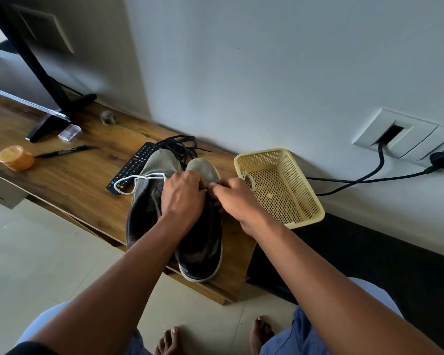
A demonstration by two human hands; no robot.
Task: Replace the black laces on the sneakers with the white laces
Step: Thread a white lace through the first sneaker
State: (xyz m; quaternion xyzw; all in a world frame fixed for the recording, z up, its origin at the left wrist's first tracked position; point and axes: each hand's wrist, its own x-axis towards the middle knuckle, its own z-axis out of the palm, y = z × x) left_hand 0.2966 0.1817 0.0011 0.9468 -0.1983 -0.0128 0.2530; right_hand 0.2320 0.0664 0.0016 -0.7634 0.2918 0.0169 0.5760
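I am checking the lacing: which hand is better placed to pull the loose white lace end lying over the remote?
Left. The left hand sits where the white lace loops out leftward over the remote; the right hand is on the basket side.

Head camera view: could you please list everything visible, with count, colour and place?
sneakers: two, grey, white soles, table's near edge
white lace: one, trailing left over the remote
black laces: heap, behind the toes
remote: one, black, left of sneakers
basket: one, yellow, right of sneakers
jar: one, orange, far left
pen: one, black, beside jar
table: one, wooden
left hand: grip on the lacing
right hand: fingers pinching at the lacing
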